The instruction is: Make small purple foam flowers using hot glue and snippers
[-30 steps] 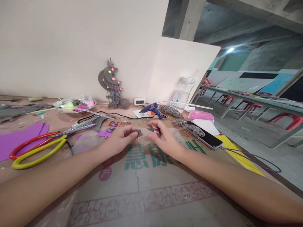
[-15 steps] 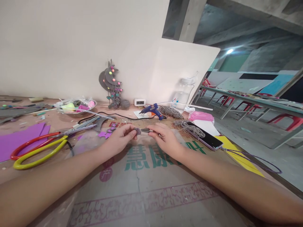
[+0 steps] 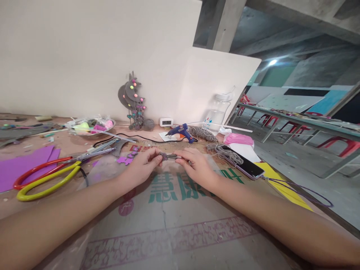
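Note:
My left hand (image 3: pixel 149 164) pinches a small grey-purple fuzzy piece (image 3: pixel 162 155) between thumb and fingertips. My right hand (image 3: pixel 196 162) is closed around small scissors (image 3: pixel 171 156); their narrow metal blades point left and meet the piece, and the handles are hidden in the palm. Both hands are above a clear plastic sheet (image 3: pixel 157 240) with green and purple print. Left of my left hand lie purple cut-out shapes (image 3: pixel 128 157).
Large red-and-yellow-handled scissors (image 3: pixel 49 191) lie at left by purple sheets (image 3: pixel 22 168). Behind my hands are a blue glue gun (image 3: pixel 181 131), a clock (image 3: pixel 166 122), grey yarn (image 3: pixel 202 133) and a bottle (image 3: pixel 218 110). A phone (image 3: pixel 250 167) lies at right.
The small scissors' blades were spread beside the grey-purple piece and now look closer together, in line with it. Both hands have stayed almost in place.

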A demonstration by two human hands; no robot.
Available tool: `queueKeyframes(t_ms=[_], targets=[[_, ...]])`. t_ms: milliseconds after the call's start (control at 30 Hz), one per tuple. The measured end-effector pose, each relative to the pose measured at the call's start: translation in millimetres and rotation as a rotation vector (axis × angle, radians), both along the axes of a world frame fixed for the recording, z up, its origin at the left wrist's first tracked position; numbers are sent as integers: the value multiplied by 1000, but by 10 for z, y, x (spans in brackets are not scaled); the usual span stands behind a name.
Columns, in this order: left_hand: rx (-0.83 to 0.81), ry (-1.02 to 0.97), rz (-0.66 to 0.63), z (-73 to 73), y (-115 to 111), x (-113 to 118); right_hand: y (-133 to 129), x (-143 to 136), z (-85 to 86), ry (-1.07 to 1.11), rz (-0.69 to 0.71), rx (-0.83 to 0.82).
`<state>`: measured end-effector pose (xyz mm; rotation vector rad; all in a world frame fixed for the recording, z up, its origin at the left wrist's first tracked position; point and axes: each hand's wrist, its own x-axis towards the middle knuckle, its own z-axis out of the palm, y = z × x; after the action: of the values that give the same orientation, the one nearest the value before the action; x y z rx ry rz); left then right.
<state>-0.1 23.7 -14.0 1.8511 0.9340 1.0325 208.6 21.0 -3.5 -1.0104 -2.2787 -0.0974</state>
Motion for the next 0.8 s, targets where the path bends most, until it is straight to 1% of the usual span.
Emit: queueKeyframes(t_ms=[133,267,667,800], targets=[[44,39,36,35,-22,-1,2,2,-10,17,-18,-10],[46,55,45,63,-35,3,0,2,-11,26,-25,-31],[25,50,34,40,-16,-2,-3,2,13,-6,-11,-22],[25,46,30,48,-13,-2,4,-1,-10,61,3,-23]])
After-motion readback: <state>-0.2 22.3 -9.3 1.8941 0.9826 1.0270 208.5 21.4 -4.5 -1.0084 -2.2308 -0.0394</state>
